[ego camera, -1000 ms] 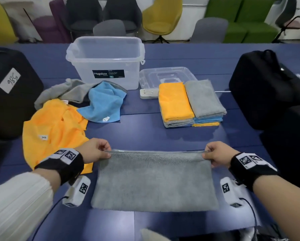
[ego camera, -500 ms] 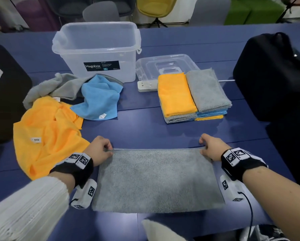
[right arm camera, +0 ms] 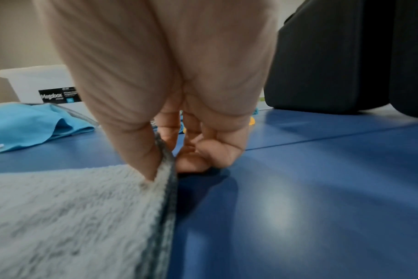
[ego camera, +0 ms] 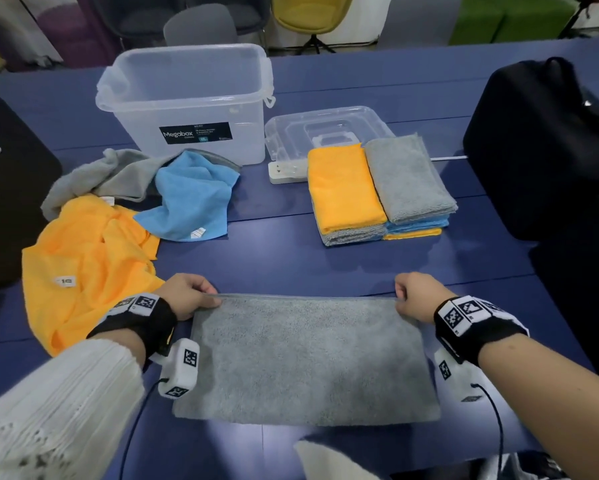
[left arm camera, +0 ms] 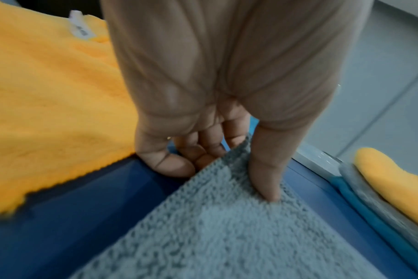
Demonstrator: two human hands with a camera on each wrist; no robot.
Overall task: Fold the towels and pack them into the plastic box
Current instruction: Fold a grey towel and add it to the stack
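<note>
A grey towel (ego camera: 305, 358), folded in half, lies flat on the blue table (ego camera: 284, 258) in front of me. My left hand (ego camera: 187, 294) pinches its far left corner (left arm camera: 236, 156), thumb on top and fingers curled beneath. My right hand (ego camera: 417, 294) pinches the far right corner (right arm camera: 165, 162) the same way. The clear plastic box (ego camera: 187, 98) stands open at the back. Two stacks of folded towels, orange-topped (ego camera: 343, 188) and grey-topped (ego camera: 409, 178), sit right of it. Unfolded orange (ego camera: 83, 268), blue (ego camera: 190, 202) and grey (ego camera: 100, 178) towels lie at the left.
The box's clear lid (ego camera: 326, 129) lies behind the stacks, with a white power strip (ego camera: 287, 171) beside it. Black bags stand at the right (ego camera: 540, 143) and left (ego camera: 10, 202) table edges. Chairs line the far side.
The towel's far edge has come down flat onto the table; both hands keep their pinch on its corners. The head view has tilted downward and closer.
</note>
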